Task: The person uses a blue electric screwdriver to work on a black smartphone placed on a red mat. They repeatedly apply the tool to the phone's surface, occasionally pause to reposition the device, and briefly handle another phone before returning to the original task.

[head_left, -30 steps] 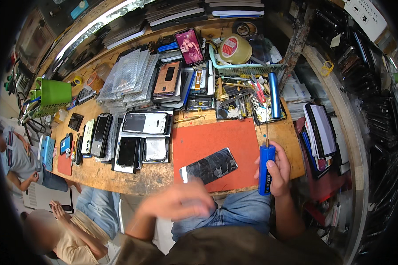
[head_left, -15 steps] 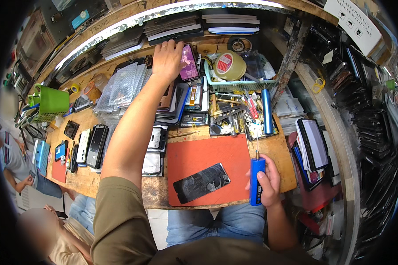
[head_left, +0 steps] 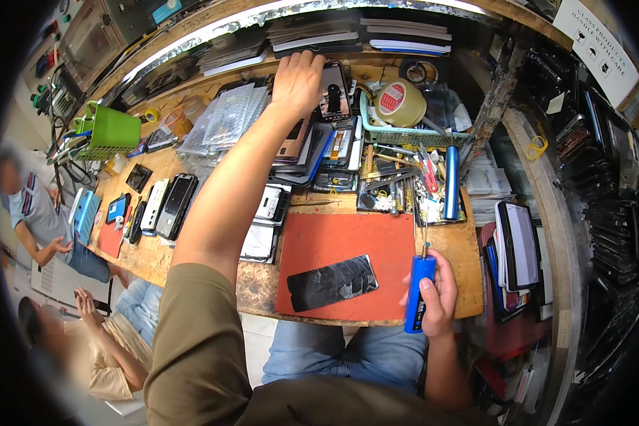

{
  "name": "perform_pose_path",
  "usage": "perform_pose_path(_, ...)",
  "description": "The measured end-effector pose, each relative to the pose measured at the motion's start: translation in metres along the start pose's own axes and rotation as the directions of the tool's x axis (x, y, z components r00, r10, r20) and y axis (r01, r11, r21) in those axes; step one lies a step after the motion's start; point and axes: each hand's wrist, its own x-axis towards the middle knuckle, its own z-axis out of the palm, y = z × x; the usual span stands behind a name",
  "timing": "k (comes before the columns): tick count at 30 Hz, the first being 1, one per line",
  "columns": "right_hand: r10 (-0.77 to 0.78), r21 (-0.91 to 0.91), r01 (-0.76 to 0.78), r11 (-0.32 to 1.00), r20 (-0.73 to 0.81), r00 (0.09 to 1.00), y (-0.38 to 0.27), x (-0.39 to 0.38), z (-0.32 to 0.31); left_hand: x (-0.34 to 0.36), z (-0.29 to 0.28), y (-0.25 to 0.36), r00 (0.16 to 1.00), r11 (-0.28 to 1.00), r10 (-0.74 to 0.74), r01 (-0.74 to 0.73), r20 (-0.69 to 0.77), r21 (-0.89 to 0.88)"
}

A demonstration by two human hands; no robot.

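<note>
The left hand (head_left: 298, 79) is stretched far across the wooden surface (head_left: 149, 259), its fingers laid over the left edge of a dark phone (head_left: 335, 91) that rests at the back, on top of a heap of other phones and parts; whether it grips the phone or only touches it cannot be told. The right hand (head_left: 437, 295) is clenched around a blue-handled screwdriver (head_left: 419, 297), held upright at the near edge with its thin shaft pointing away from the person. Just left of it, one phone with a cracked back (head_left: 331, 282) lies face down on an orange mat (head_left: 348, 263). The outstretched forearm crosses over several phones stacked left of the mat and hides part of them. Behind the mat sit a tray of hand tools (head_left: 397, 188), one blue cylinder (head_left: 451, 182) and a green basket (head_left: 412, 131) holding a roll of tape (head_left: 400, 103). A green bin (head_left: 113, 133) stands far left, and a row of phones (head_left: 160, 206) lies near it; their exact count is hard to make out. Two other people sit at lower left, blurred and partly cut off.
</note>
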Motion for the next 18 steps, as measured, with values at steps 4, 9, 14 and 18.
perform_pose_path(4,-0.022,-0.04,0.021,0.999,-0.027,0.999,0.005,-0.001,-0.003,0.009,-0.034,0.014,0.979,0.993,-0.117,0.117,0.166,0.012)
perform_pose_path(9,-0.058,-0.072,0.054,0.996,-0.054,0.997,0.009,0.0,-0.002,0.002,-0.114,0.066,0.811,0.908,-0.039,-0.214,-0.584,-0.359)
perform_pose_path(14,-0.09,-0.156,0.079,0.985,-0.067,0.994,0.011,0.003,-0.003,-0.057,-0.207,0.068,0.657,0.93,0.101,-0.329,-0.747,-0.163)
perform_pose_path(18,-0.094,-0.171,0.083,0.982,-0.058,0.994,0.012,0.001,-0.006,-0.103,-0.254,-0.017,0.533,0.326,-0.815,0.096,-0.229,-0.94)
